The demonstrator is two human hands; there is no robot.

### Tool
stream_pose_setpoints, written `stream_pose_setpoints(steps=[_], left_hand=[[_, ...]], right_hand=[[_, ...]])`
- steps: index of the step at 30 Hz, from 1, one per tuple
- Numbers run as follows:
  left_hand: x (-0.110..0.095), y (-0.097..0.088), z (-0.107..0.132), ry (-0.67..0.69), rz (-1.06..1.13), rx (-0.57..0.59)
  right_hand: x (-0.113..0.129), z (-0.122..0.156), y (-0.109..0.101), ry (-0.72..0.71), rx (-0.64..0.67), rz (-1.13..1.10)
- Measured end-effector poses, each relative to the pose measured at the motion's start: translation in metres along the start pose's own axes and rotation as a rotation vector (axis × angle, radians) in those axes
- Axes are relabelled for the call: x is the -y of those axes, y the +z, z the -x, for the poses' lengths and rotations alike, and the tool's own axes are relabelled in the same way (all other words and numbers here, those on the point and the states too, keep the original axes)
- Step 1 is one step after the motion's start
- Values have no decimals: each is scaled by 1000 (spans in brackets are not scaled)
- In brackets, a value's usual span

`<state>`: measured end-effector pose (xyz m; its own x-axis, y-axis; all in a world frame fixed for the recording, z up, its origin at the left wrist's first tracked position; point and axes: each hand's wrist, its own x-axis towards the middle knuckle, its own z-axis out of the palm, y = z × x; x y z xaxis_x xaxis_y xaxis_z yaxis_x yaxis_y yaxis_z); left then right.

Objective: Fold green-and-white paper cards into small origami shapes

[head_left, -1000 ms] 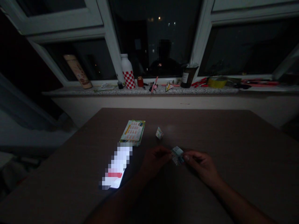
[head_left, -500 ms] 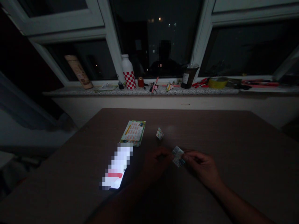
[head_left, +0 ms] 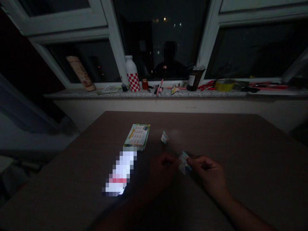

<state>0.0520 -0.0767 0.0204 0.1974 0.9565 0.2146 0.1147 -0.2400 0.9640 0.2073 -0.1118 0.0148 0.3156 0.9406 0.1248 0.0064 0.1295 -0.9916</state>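
In dim light both my hands hover low over a brown table [head_left: 240, 144]. A small folded piece of printed paper [head_left: 184, 163] is pinched between them. My left hand [head_left: 162, 170] grips its left edge with thumb and fingertips. My right hand [head_left: 209, 175] pinches its right side with the fingers curled. A second small folded paper piece [head_left: 165, 137] lies on the table just beyond my hands.
A lit phone [head_left: 121, 173] lies to the left of my hands, with a stack of printed paper sheets [head_left: 137, 137] behind it. The windowsill [head_left: 149, 93] holds a white bottle with red checks [head_left: 132, 73], a dark jar [head_left: 194, 78], a tape roll [head_left: 224, 85] and small clutter.
The folded paper has turned and dropped a little between my fingers. My left hand has slid slightly right and down. My right hand has barely shifted.
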Motion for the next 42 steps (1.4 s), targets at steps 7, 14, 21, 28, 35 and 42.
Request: stream_pose_setpoints(steps=[7,14,21,28,35,42], left_hand=[[-4,2,2,-50,37,-33],[3,5,3,-135,168,63],[6,6,-1,-221,239,125],[1,3,-2,-187,162,103],[5,2,-1,-158,61,86],[5,-3,-7,-170,113,96]], right_hand=[[2,2,-1,-30,-46,30],[0,0,-3,-88,5,140],[2,-2,-1,-84,31,216],[3,-3,0,19,145,43],[6,-4,-2,45,187,15],[4,-6,-8,174,274,-104]])
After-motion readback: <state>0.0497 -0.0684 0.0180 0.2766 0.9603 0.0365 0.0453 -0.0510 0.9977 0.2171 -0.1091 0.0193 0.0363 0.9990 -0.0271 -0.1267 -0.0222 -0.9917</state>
